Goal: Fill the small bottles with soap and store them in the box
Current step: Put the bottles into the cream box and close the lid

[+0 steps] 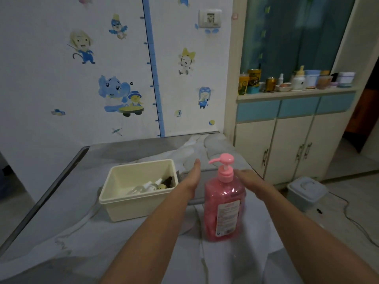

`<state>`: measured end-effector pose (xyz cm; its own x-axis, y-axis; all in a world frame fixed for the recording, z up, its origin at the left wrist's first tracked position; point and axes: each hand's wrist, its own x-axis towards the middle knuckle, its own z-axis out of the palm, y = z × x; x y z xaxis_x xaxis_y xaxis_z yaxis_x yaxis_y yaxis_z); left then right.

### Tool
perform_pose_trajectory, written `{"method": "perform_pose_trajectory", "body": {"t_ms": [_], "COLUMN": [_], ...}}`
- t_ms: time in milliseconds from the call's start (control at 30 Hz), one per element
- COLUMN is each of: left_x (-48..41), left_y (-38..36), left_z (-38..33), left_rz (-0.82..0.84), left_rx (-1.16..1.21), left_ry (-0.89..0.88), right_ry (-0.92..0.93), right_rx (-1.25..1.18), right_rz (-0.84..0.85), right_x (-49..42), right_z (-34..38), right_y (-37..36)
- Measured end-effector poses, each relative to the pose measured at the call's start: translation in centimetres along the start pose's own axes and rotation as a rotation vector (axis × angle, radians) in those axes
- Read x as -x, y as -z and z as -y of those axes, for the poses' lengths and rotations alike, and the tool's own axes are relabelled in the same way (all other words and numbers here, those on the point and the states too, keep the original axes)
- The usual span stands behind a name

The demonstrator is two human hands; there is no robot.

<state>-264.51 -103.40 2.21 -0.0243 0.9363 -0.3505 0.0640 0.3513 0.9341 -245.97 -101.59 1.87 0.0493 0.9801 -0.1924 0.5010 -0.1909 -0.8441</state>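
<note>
Covering the table, a pale cloth point(114, 238) carries a cream box point(141, 203) at the left, with its long side running left to right. Just right of it stands the pink soap bottle point(223, 210), upright, its pump spout pointing left. The left hand point(192, 175) reaches between box and bottle, fingers straight and together, holding nothing. The right hand point(249, 179) lies close behind the bottle's shoulder, fingers loosely extended; whether they touch it is unclear. Small bottles point(151, 186) lie tipped inside the box.
</note>
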Motion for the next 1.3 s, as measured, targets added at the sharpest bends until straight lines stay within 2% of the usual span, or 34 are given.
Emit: {"method": "perform_pose_trajectory", "body": {"t_ms": [167,333,500,633,733,800,900,967,1167,1300], "left_x": [-1.6,-2.5,-2.7,-2.3,-1.6,-1.2,-0.5,0.0,1.5,2.9], "left_y": [-0.1,0.4,0.2,-0.5,-0.8,-0.6,0.2,1.0,5.1,9.1], "left_z": [2.0,3.5,3.1,2.8,2.1,1.3,-0.5,-2.1,-6.8,-8.7], "left_rz": [-0.041,-0.139,-0.167,-0.152,-0.121,-0.118,-0.153,-0.197,-0.247,-0.244], "left_rx": [-0.081,-0.18,-0.149,-0.183,-0.022,-0.058,-0.349,-0.425,-0.417,-0.465], "left_ry": [0.001,0.041,0.018,-0.044,-0.082,-0.129,-0.229,-0.264,-0.251,-0.223], "right_ry": [-0.059,-0.04,-0.041,-0.043,-0.035,-0.029,0.01,0.04,0.161,0.22], "right_rx": [0.018,0.071,0.049,-0.027,-0.058,-0.049,-0.041,-0.036,0.096,0.179], "right_rz": [0.002,0.008,-0.193,-0.27,-0.276,-0.276,-0.273,-0.264,-0.229,-0.128], "right_x": [-0.8,-1.5,-1.9,-1.8,-1.8,-1.7,-1.4,-1.0,1.4,2.7], "right_z": [-2.5,-3.9,-4.7,-4.4,-3.8,-2.9,-0.9,0.9,7.5,12.0], "right_y": [-1.4,-2.0,-1.5,-0.6,0.4,1.3,2.7,3.4,4.5,4.1]}}
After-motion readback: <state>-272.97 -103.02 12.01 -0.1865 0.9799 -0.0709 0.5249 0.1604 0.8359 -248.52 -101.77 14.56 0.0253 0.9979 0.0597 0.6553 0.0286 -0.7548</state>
